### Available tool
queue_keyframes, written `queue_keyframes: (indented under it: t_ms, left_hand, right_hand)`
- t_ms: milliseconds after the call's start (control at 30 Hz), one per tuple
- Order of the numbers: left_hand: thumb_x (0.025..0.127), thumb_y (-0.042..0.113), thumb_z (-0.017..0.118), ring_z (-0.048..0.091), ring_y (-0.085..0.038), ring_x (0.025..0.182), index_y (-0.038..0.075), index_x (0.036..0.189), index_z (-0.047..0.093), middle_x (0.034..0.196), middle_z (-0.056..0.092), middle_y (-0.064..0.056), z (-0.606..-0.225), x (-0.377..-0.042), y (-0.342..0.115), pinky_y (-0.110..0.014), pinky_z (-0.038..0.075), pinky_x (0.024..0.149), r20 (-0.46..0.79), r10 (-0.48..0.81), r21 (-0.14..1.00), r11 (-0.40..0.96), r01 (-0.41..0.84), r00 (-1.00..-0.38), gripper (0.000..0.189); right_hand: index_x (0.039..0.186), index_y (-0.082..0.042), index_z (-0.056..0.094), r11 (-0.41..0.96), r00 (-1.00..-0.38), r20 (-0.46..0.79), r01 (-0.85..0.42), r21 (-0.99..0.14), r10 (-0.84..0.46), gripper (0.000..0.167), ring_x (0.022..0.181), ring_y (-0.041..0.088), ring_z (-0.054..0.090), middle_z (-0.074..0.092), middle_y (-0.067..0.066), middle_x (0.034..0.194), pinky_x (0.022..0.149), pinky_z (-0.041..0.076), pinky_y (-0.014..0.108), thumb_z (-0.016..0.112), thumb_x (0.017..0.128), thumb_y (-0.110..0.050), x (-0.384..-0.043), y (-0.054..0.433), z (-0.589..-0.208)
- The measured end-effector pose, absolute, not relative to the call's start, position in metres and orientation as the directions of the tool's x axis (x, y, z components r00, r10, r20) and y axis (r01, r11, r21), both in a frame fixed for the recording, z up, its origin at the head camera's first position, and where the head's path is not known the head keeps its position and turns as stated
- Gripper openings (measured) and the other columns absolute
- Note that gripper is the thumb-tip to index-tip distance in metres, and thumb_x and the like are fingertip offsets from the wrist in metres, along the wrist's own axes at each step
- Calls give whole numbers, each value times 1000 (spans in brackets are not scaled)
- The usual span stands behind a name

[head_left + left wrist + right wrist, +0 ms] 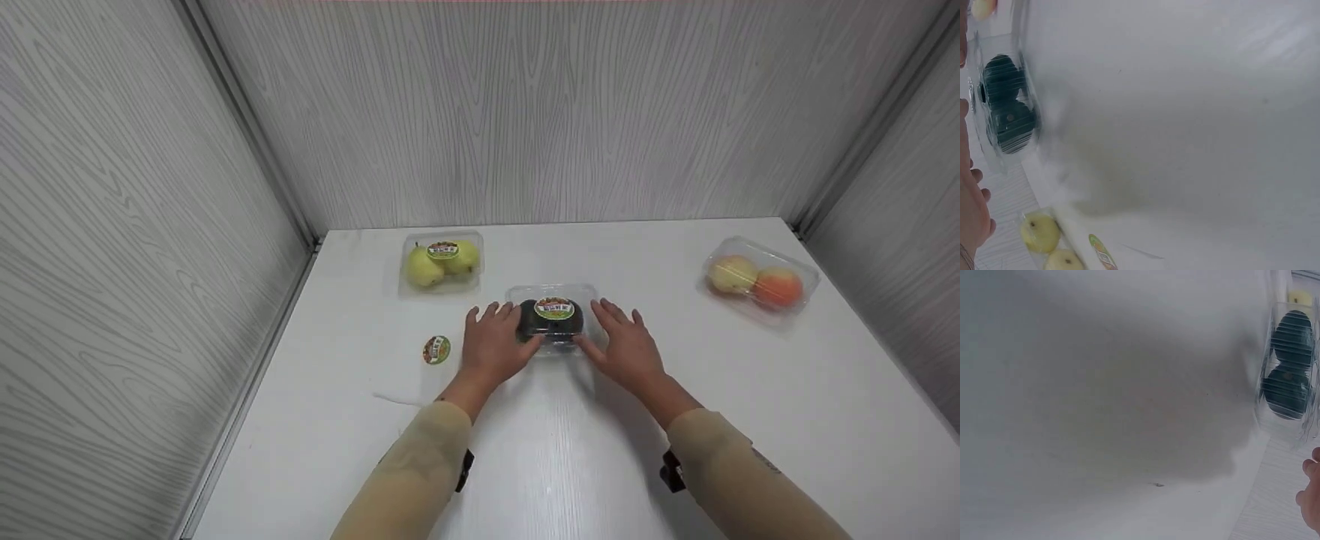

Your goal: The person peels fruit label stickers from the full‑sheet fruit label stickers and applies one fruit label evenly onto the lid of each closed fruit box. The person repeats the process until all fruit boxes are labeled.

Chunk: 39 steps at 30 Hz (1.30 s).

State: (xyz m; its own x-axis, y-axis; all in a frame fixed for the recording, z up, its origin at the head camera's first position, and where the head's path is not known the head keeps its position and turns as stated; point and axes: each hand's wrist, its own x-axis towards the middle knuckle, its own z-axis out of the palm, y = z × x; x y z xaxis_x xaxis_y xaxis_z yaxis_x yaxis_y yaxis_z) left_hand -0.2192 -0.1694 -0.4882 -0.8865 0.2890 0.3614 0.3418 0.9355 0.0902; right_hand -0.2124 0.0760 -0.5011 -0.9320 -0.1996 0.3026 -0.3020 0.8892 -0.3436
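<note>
Clear container of dark fruit sits between left hand and right hand, fingers spread apart; contact unclear.

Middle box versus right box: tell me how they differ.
The middle box holds dark fruits; the right box holds a yellowish fruit and a reddish fruit. The middle box bears an oval label; the right box shows none. The middle box lies between the left hand and right hand; the right box lies apart, at an angle. Both are clear and hold two fruits.
</note>
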Motion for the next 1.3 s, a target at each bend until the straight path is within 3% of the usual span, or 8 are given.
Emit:
queue_keyframes:
  t_ms: [567, 867, 1300]
  left_hand:
    - [99, 55, 68, 63, -30, 129, 7, 132, 71, 133, 72, -8, -497, -226, -161, -55, 45, 109, 388, 276, 74, 942, 329, -879, 59]
    - [101, 56, 63, 59, -31, 136, 8, 138, 69, 140, 68, -7, -496, -235, -161, -55, 41, 113, 331, 268, 56, 952, 302, -905, 61]
    - [103, 54, 60, 59, -32, 135, 8, 138, 68, 143, 67, -7, -500, -250, -163, -52, 44, 110, 359, 269, 62, 948, 311, -894, 59]
  right_hand:
    - [154, 2, 52, 892, -942, 297, -264, -366, -157, 70, 143, 41, 51, 50, 22, 158, 124, 26, 61, 70, 102, -42, -217, 74, -510]
    - [153, 3, 52, 893, -942, 302, -257, -371, -146, 69, 142, 39, 52, 51, 22, 157, 123, 27, 62, 70, 103, -41, -225, 71, -515]
    - [158, -1, 46, 874, -965, 239, -209, -439, -111, 70, 147, 38, 47, 45, 18, 162, 123, 27, 61, 66, 105, -42, -241, 69, -516]
